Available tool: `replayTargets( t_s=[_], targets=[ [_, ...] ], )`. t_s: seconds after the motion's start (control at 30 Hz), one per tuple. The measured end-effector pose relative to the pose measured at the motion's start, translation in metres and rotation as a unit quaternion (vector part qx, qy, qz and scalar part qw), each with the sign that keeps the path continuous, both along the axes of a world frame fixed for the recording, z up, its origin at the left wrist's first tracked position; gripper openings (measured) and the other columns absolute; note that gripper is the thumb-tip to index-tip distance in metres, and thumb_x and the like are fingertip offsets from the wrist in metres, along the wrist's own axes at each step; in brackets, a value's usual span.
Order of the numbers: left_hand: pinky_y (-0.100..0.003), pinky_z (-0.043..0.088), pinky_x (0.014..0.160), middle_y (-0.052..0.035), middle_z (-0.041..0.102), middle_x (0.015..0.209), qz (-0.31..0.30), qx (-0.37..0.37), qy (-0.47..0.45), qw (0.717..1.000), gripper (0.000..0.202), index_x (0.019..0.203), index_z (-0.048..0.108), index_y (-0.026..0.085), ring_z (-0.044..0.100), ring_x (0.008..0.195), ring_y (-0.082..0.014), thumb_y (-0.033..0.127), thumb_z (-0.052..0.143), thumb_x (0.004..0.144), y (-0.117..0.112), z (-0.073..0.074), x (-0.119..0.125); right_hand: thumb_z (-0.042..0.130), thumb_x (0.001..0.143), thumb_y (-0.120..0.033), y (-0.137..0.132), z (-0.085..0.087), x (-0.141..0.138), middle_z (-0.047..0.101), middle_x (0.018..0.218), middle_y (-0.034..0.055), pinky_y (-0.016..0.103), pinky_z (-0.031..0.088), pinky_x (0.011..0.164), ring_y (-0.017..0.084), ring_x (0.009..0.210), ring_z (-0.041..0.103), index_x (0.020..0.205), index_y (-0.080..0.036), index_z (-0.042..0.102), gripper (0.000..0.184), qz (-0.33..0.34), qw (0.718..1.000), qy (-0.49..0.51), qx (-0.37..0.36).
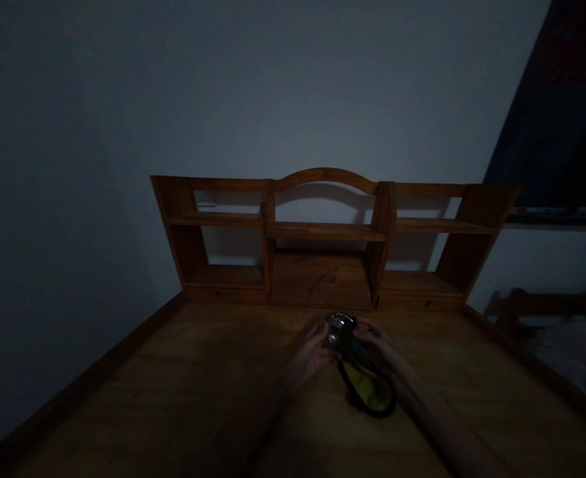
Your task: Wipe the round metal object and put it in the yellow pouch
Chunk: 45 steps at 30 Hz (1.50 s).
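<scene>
My left hand grips the left side of a glossy, rounded, clear-looking object with bright reflections. On the opposite side, my right hand has its fingers closed around the object's dark edge. Below the right hand lies a dark-rimmed, rounded piece with a yellow inner face; it looks joined to the glossy object, but the dim light hides how. The exact kind of object cannot be made out. Both hands are over the wooden desktop.
Behind the hands stands a wooden shelf unit with several compartments, along the back of the desktop. A pale wall rises behind it. On the right are a dark panel and a bed-like frame with pale cloth. The room is dim.
</scene>
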<state>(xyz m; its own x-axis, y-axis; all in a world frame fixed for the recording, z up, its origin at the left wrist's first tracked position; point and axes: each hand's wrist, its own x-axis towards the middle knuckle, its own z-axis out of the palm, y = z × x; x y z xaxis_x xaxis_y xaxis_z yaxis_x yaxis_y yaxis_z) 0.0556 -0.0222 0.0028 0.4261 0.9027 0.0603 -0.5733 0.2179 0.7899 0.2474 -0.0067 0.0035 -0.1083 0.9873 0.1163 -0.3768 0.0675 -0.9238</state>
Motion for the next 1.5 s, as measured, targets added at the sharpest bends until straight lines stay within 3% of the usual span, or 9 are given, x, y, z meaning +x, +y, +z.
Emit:
replayTargets(
  t_s=[0.27,0.53,1.03,1.23,1.5],
  targets=[
    [-0.027,0.049,0.062,-0.0084,0.064,0.106,0.0,-0.021,0.009,1.0,0.04,0.114,0.053,0.02,0.065,0.074,-0.0167,0.046,0.061,0.084,0.003,0.002,0.0,0.089,0.048,-0.026,0.003,-0.008,0.0,0.074,0.082,-0.0005,0.035,0.051,0.075,0.022,0.075,0.069,0.086,-0.025,0.068,0.044,-0.016,0.999,0.033,-0.025],
    [-0.029,0.052,0.063,-0.0072,0.063,0.101,0.001,0.009,0.057,0.998,0.041,0.117,0.053,0.022,0.064,0.073,-0.0166,0.046,0.06,0.085,0.002,0.006,-0.004,0.086,0.053,-0.022,-0.001,-0.003,0.001,0.07,0.113,0.0074,0.041,0.046,0.094,0.029,0.104,0.065,0.107,-0.024,0.068,0.057,0.062,0.998,0.025,-0.019],
    [-0.029,0.052,0.068,-0.0118,0.061,0.119,0.003,0.015,0.091,0.996,0.052,0.131,0.048,0.025,0.066,0.076,-0.016,0.044,0.062,0.084,0.005,0.0,-0.007,0.086,0.049,-0.013,0.006,-0.015,0.001,0.073,0.104,0.0043,0.039,0.045,0.095,0.025,0.1,0.065,0.101,-0.024,0.071,0.055,0.023,1.0,-0.005,0.007],
    [-0.027,0.051,0.068,-0.0109,0.063,0.116,0.004,0.012,0.093,0.996,0.052,0.129,0.05,0.024,0.066,0.08,-0.017,0.042,0.065,0.083,0.005,0.001,-0.007,0.088,0.044,-0.014,0.006,-0.015,0.0,0.074,0.098,0.0037,0.04,0.047,0.091,0.026,0.096,0.065,0.096,-0.023,0.07,0.055,0.002,1.0,-0.025,0.019],
    [-0.027,0.051,0.065,-0.0115,0.064,0.111,0.001,0.0,0.083,0.997,0.049,0.125,0.053,0.021,0.066,0.076,-0.0169,0.044,0.063,0.083,0.006,0.003,-0.008,0.089,0.049,-0.018,0.001,-0.015,0.001,0.073,0.099,0.0028,0.037,0.048,0.086,0.024,0.095,0.065,0.093,-0.024,0.07,0.049,-0.005,0.999,-0.047,0.021]
  ],
)
